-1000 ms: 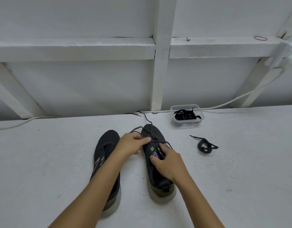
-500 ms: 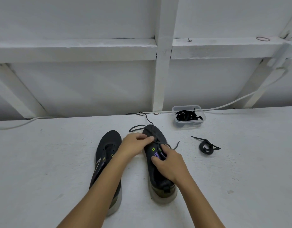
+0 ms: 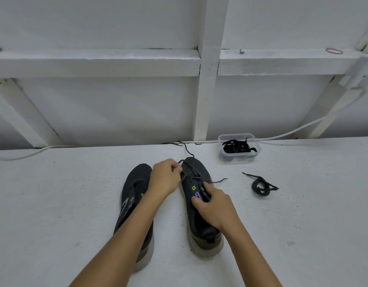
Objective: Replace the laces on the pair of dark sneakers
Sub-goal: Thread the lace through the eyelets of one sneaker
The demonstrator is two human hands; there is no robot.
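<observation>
While both hands pinch its lace point(image 3: 194, 178), the right sneaker point(image 3: 196, 206) points toe-away, lengthwise.

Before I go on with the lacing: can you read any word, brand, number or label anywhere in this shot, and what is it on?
None can be read.
Left dark sneaker: a pale mark on its side, too blurred to tell if it is lettering.
Right dark sneaker: small yellow-green squares and a purple patch, colour marks only, no letters.
Clear plastic tub of black laces: no label visible.
Coiled black lace on the white table: no text.
</observation>
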